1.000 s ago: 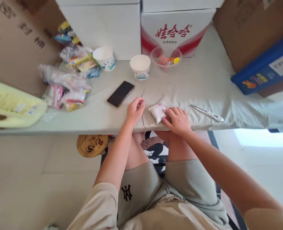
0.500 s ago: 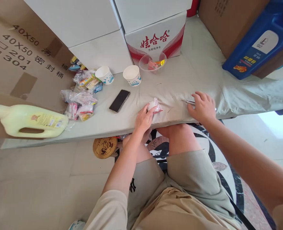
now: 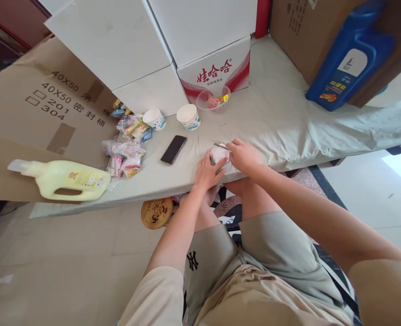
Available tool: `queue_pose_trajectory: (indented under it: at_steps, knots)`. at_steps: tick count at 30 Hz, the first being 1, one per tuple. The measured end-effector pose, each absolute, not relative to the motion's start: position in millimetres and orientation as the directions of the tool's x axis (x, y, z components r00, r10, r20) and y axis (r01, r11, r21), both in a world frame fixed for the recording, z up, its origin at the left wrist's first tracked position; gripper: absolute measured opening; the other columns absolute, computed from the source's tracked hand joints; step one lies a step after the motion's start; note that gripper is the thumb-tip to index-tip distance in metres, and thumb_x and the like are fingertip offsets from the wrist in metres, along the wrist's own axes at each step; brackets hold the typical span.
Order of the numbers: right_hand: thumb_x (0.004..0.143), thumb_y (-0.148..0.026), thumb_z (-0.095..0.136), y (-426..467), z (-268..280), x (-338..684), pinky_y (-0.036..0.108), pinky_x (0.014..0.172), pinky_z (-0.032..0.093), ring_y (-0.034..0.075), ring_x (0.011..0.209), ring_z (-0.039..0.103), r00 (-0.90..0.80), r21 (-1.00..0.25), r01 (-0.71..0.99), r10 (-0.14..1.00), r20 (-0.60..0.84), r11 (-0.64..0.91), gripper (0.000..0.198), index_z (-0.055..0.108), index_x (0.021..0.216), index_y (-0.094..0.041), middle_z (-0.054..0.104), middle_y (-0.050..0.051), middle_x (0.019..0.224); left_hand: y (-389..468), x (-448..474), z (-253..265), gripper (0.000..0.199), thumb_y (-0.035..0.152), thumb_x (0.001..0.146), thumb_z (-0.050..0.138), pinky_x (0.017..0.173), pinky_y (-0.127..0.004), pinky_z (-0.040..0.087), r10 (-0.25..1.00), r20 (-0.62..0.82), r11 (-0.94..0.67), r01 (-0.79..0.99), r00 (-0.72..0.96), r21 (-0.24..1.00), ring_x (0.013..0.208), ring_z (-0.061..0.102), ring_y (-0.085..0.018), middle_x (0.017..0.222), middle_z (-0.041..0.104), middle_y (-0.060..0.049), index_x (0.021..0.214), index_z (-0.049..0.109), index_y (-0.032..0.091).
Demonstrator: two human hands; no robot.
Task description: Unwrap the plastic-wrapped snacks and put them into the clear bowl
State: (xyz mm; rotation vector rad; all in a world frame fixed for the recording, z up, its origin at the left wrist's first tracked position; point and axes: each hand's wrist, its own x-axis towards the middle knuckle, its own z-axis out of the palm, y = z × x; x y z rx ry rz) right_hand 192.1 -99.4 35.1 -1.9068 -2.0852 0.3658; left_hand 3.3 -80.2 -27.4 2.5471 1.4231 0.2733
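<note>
A small white and clear plastic packet (image 3: 219,154) lies on the cloth-covered table near its front edge. My left hand (image 3: 207,173) holds it from the left, thumb and fingers around it. From the right, my right hand (image 3: 243,156) closes on a slim silver metal tool (image 3: 222,146). The tool's tip reaches over the packet's upper side; its handle is hidden in my fingers, so its exact kind is unclear. Part of the packet is covered by my hands.
A black phone (image 3: 173,150), two paper cups (image 3: 188,117) and a clear bowl (image 3: 203,102) holding small packs stand beyond my hands. Plastic-wrapped packets (image 3: 127,154) and a yellow bottle (image 3: 74,179) lie left. A blue bottle (image 3: 346,63) and boxes (image 3: 217,68) line the back.
My right hand has moved left with the metal tool, from the bare cloth to the packet. The left hand stays on the packet. The whole view has shifted slightly.
</note>
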Motion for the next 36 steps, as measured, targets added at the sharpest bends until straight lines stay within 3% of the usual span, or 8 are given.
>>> queue_pose_trajectory:
  at_steps: [10, 14, 17, 20, 23, 29, 32, 36]
  knots:
    - [0.09, -0.019, 0.045, -154, 0, 266, 0.035, 0.071, 0.054, 0.023, 0.086, 0.069, -0.3, -0.399, 0.856, 0.945, 0.133, 0.328, 0.047, 0.069, 0.129, -0.027, 0.069, 0.009, 0.119, -82, -1, -37, 0.043, 0.039, 0.098, 0.054, 0.117, -0.058, 0.033, 0.837, 0.115, -0.541, 0.778, 0.535, 0.318, 0.152, 0.032, -0.036, 0.163, 0.033, -0.007, 0.141, 0.058, 0.043]
    - [0.091, -0.026, 0.045, -152, -6, 307, 0.043, 0.081, 0.055, 0.028, 0.098, 0.068, -0.09, -0.389, 0.899, 0.954, 0.286, 0.201, 0.047, 0.068, 0.132, -0.026, 0.067, 0.012, 0.12, -82, -2, -39, 0.059, 0.039, 0.091, 0.064, 0.116, -0.057, 0.036, 0.855, 0.144, -0.516, 0.787, 0.499, 0.338, 0.147, 0.039, -0.036, 0.16, 0.038, -0.015, 0.148, 0.051, 0.033]
    - [0.087, -0.032, 0.052, -137, -10, 308, 0.055, 0.09, 0.051, 0.037, 0.112, 0.061, 0.093, -0.356, 0.933, 0.926, 0.367, 0.047, 0.052, 0.063, 0.136, -0.023, 0.063, 0.017, 0.13, -79, -3, -33, 0.078, 0.042, 0.08, 0.075, 0.112, -0.053, 0.043, 0.925, 0.158, -0.377, 0.776, 0.347, 0.506, 0.135, 0.052, -0.035, 0.15, 0.05, -0.019, 0.149, 0.045, 0.023]
    - [0.086, -0.035, 0.054, -131, -13, 278, 0.056, 0.098, 0.048, 0.038, 0.119, 0.059, 0.006, -0.408, 0.902, 0.942, 0.337, 0.141, 0.052, 0.062, 0.135, -0.017, 0.06, 0.02, 0.135, -72, -1, -24, 0.048, 0.039, 0.078, 0.074, 0.106, -0.046, 0.048, 0.989, 0.104, -0.146, 0.605, 0.105, 0.783, 0.122, 0.061, -0.029, 0.131, 0.066, -0.013, 0.121, 0.063, 0.021]
    - [0.088, -0.037, 0.054, -131, -14, 233, 0.051, 0.102, 0.049, 0.034, 0.122, 0.06, -0.159, -0.507, 0.814, 0.948, 0.276, 0.284, 0.056, 0.056, 0.141, -0.017, 0.056, 0.019, 0.141, -66, 2, -19, 0.016, 0.033, 0.08, 0.068, 0.095, -0.038, 0.053, 0.999, 0.021, 0.002, 0.438, -0.048, 0.899, 0.105, 0.067, -0.024, 0.105, 0.072, -0.01, 0.082, 0.062, 0.018]
    - [0.085, -0.023, 0.052, -107, -19, 194, 0.046, 0.103, 0.048, 0.03, 0.121, 0.06, -0.256, -0.578, 0.731, 0.93, 0.263, 0.364, 0.051, 0.059, 0.135, -0.021, 0.062, 0.014, 0.133, -67, -15, -12, 0.02, 0.029, 0.084, 0.06, 0.059, -0.024, 0.051, 0.967, -0.209, 0.23, 0.15, -0.147, 0.962, 0.069, 0.07, -0.014, 0.086, 0.071, -0.004, 0.101, 0.054, 0.02]
    - [0.08, -0.019, 0.051, -95, -27, 201, 0.044, 0.096, 0.049, 0.029, 0.107, 0.062, -0.237, -0.547, 0.762, 0.936, 0.26, 0.345, 0.04, 0.066, 0.117, -0.019, 0.066, 0.013, 0.113, -69, -35, -3, 0.028, 0.02, 0.086, 0.054, 0.065, -0.025, 0.053, 0.966, -0.17, 0.209, 0.205, -0.196, 0.956, 0.074, 0.071, -0.013, 0.098, 0.07, -0.005, 0.114, 0.048, 0.023]
    - [0.082, -0.03, 0.055, -96, -34, 203, 0.048, 0.093, 0.047, 0.033, 0.111, 0.059, -0.212, -0.502, 0.8, 0.938, 0.273, 0.327, 0.031, 0.065, 0.11, -0.02, 0.063, 0.015, 0.123, -70, -37, 6, 0.029, 0.023, 0.085, 0.064, 0.094, -0.031, 0.054, 0.997, -0.06, 0.074, 0.333, -0.055, 0.94, 0.115, 0.067, -0.02, 0.127, 0.066, -0.008, 0.113, 0.055, 0.023]
